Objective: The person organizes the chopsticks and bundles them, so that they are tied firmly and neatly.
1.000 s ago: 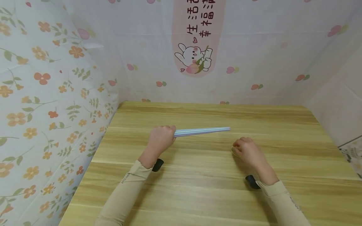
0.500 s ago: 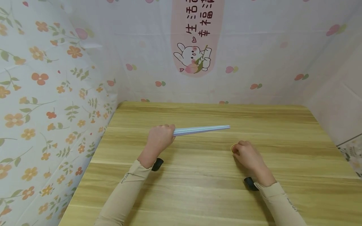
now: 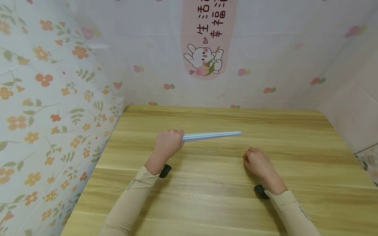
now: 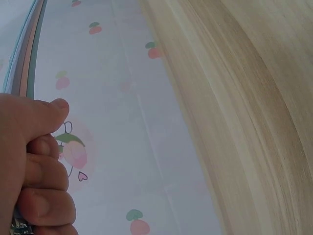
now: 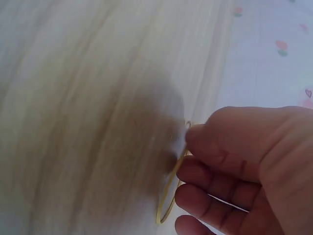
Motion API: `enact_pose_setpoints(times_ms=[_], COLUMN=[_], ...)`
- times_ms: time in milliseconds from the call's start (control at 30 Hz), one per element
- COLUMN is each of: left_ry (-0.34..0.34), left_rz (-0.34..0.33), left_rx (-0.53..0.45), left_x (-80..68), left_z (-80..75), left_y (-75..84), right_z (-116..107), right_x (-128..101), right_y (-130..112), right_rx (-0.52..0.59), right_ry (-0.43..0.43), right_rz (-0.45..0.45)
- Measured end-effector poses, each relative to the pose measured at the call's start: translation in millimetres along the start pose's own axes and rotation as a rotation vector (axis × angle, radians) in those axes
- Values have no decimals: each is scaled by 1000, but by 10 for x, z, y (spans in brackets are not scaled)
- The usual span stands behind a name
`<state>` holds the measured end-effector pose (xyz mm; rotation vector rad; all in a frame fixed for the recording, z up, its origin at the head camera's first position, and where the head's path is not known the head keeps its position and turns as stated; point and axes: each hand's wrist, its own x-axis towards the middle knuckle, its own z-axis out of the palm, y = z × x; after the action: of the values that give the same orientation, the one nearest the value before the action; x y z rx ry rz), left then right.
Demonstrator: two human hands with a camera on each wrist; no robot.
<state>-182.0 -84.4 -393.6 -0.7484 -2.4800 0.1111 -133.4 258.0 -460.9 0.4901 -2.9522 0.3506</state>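
My left hand [image 3: 168, 144] grips a bundle of pastel chopsticks [image 3: 211, 135] by one end, and their narrow tips reach to the right above the table. In the left wrist view the fingers of that hand [image 4: 39, 166] are curled, with blue, grey, pink and green chopsticks [image 4: 26, 68] rising past the thumb. My right hand [image 3: 260, 164] is to the right of the tips and nearer to me. In the right wrist view its thumb and forefinger pinch a thin yellow rubber band [image 5: 161, 215], which hangs as a loop beside the other fingers.
A wood-grain table [image 3: 206, 203] lies under both hands. Behind it hangs a white cloth [image 3: 141, 46] with a printed rabbit, and a flowered cloth [image 3: 59, 108] covers the left side. Black wrist mounts [image 3: 165, 171] sit below the wrists.
My right hand has shifted slightly toward me, and the rubber band's loop has changed shape at its fingertips. The left hand and chopsticks stay nearly in place.
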Motion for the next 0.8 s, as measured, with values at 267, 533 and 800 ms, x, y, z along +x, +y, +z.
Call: enact_pose_setpoints(times_ms=[267,533,800], left_ry=[-22,-25,-17], left_rz=[-7,-10,-5], left_rx=[-13,-32,-15], left_x=[15,15,7], left_z=[-18,-27,-31], left_y=[19,20,11], right_z=[-19,-70,-110], right_x=[25,51,26], right_y=[-37,-85,-101], right_rx=[92,149,96], right_ry=[24,-15,-87], right_rz=[28,51,-15])
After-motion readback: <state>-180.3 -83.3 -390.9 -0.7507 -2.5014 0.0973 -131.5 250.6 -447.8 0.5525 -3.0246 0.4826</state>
